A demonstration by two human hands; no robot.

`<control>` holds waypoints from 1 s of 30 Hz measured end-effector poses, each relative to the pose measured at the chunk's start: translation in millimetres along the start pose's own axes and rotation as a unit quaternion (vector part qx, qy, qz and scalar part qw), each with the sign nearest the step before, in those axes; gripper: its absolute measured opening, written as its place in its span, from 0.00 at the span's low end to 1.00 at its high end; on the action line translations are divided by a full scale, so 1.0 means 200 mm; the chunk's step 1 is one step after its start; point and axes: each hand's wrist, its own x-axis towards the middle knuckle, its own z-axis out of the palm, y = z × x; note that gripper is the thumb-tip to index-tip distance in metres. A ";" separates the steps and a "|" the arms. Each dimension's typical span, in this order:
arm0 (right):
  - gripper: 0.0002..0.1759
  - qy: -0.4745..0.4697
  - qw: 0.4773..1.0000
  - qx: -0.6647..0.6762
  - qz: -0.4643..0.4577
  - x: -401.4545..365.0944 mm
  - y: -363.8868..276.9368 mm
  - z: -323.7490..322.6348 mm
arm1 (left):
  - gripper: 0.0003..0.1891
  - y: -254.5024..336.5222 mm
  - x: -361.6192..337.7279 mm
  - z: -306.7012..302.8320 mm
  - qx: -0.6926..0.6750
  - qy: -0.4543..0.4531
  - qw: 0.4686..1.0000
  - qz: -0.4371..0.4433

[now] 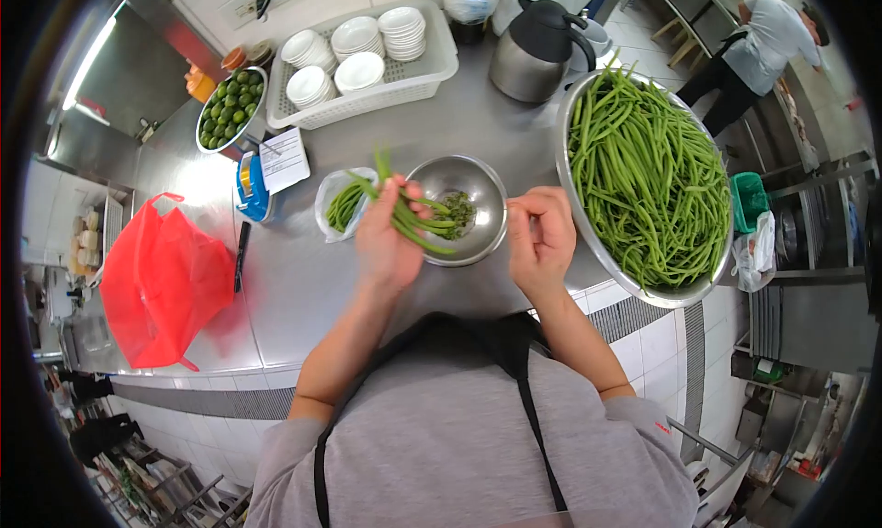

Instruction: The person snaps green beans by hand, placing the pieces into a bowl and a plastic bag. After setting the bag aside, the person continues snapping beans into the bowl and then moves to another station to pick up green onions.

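My left hand (390, 238) is closed around a small bunch of green beans (424, 223), whose ends reach over a steel mixing bowl (487, 188). Small green trimmings (459, 217) lie in that bowl. At the bowl's right rim, my right hand (544, 238) is pinched, thumb against forefinger; whatever is between them is too small to make out. Left of the bowl, partly behind my left hand, a clear plastic bag (323, 202) holds more green beans. On my right stands a large steel basin (675, 298) heaped with whole green beans (648, 179).
A red plastic bag (165, 284) and a black-handled knife (242, 257) lie at left. Behind are a tape dispenser (250, 186), a bowl of limes (230, 110), a white basket (367, 105) of small dishes and a thermal jug (533, 55). Another person (763, 55) bends at far right.
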 end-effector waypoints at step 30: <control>0.11 -0.008 0.959 -0.206 -0.192 0.28 -0.40 -0.28 | 0.12 0.14 -0.12 0.27 0.421 -0.164 0.890 0.059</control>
